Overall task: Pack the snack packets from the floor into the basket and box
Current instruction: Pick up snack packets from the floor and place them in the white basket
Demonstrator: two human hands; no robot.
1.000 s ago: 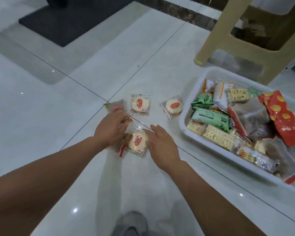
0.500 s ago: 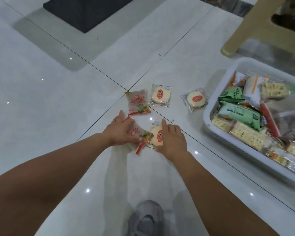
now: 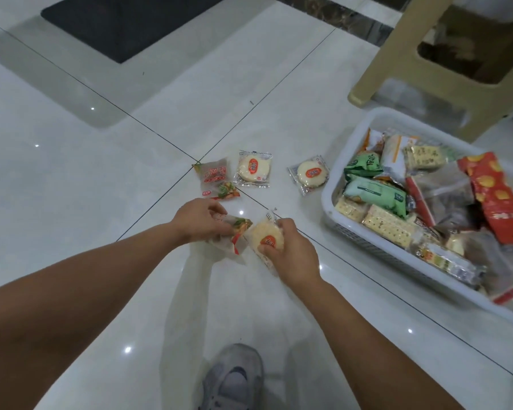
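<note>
the left hand [image 3: 200, 221] pinches a translucent snack packet [image 3: 234, 232] printed in red and green, its fingers curled over the packet's near end. the right hand [image 3: 290, 250] grips a round rice-cracker packet [image 3: 266, 235] from the right, fingers wrapped round its edge. the two held packets sit just beside each other between the hands, lifted off the floor.

beyond the hands, three more packets lie flat on the floor. a second translucent packet [image 3: 216, 179] sits at the crossing of the tile joints, and a middle cracker packet [image 3: 253, 170] lies just right of it. a far cracker packet [image 3: 311, 174] lies just beside the wall of the white plastic basket [image 3: 328, 202].

the basket stands to the right, heaped with snacks, among them two green packets [image 3: 373, 193] and one red packet with yellow dots [image 3: 492, 196].

the tiled floor [image 3: 101, 173] is glossy white with dark joints. a dark mat [image 3: 125, 22] lies at upper left, and a beige plastic stool [image 3: 397, 54] stands behind the basket. a grey shoe [image 3: 234, 380] shows at the bottom edge.

outside the basket there are five packets in all — three round cracker packets and two translucent ones. there is one basket.
</note>
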